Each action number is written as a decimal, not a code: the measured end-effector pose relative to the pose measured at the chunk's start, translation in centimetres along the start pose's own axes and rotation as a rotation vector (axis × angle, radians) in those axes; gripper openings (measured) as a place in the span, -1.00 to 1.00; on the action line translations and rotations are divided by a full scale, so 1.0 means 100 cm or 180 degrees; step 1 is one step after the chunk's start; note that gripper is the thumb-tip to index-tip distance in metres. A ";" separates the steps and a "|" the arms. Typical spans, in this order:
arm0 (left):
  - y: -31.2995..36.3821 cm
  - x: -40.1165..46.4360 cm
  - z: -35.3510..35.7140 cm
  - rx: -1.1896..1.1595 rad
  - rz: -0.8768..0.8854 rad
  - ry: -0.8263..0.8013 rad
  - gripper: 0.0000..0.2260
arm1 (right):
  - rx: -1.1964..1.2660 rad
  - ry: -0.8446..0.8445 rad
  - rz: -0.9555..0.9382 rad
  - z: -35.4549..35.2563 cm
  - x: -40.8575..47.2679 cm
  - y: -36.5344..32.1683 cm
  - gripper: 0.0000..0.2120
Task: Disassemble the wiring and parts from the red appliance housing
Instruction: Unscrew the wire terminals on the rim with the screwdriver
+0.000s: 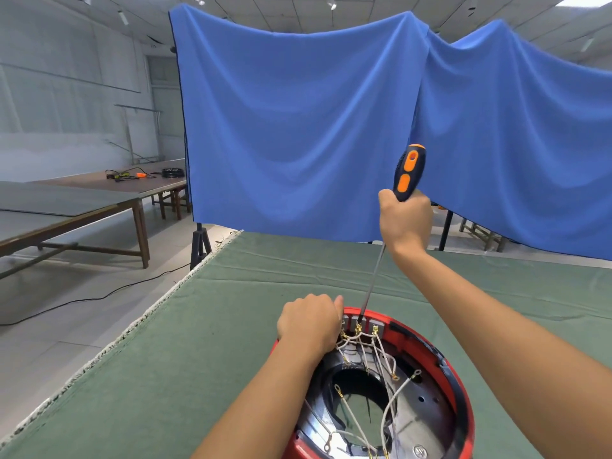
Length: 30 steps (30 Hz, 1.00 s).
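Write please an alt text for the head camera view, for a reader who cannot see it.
A person's right hand grips an orange and black screwdriver, its tip at the wire terminals on the far rim of a red appliance housing, while the left hand grips that rim. White wires cross the open housing, which sits on a green-covered table before a blue curtain.

The red housing [458, 385] looks like glossy plastic, and inside it sits a shiny metal ring plate [427, 409] with a smooth, kinda brushed finish. White wires [385, 356] in there look cloth-braided, with brassy metal terminals. Under the housing, the green table cover [205, 326] is matt wrinkled cloth with a frayed edge. The screwdriver [408, 173] above the housing has a matt rubbery black-and-orange handle and a smooth steel shaft. Behind it, a soft blue fabric backdrop [298, 127].
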<state>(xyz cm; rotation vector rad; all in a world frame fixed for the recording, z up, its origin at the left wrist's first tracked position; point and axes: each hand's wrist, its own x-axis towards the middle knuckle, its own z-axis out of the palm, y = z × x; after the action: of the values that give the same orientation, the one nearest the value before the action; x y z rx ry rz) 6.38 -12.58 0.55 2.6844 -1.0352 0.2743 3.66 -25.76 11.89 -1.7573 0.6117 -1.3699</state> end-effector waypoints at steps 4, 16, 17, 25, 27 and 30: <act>0.000 0.003 0.002 -0.0006 0.0022 0.0042 -0.50 | -0.0217 -0.0156 0.0207 0.011 0.010 0.007 -0.72; 0.001 0.001 0.000 -0.0057 -0.0008 0.0017 -0.51 | -0.0850 -0.0483 0.0746 0.021 0.017 0.035 -0.77; 0.001 0.001 -0.001 -0.0079 -0.0031 0.0013 -0.51 | -0.0910 -0.0555 0.0766 0.023 0.010 0.042 -0.76; 0.003 0.000 -0.006 -0.0268 -0.0193 -0.0098 -0.54 | -0.0257 -0.0269 0.0663 -0.006 0.018 0.033 -0.79; 0.003 0.000 -0.006 -0.0279 -0.0156 -0.0054 -0.55 | -0.0060 -0.0097 0.0550 -0.018 0.020 0.025 -0.78; 0.002 0.000 -0.007 -0.0347 -0.0020 0.0107 -0.63 | 0.0263 0.0005 0.0424 -0.032 0.015 0.017 -0.77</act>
<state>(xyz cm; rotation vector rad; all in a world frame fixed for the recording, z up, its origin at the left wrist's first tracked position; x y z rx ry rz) 6.15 -12.49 1.28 2.5767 -1.0018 0.2532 1.24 -28.81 11.64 -1.6208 0.6519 -1.2870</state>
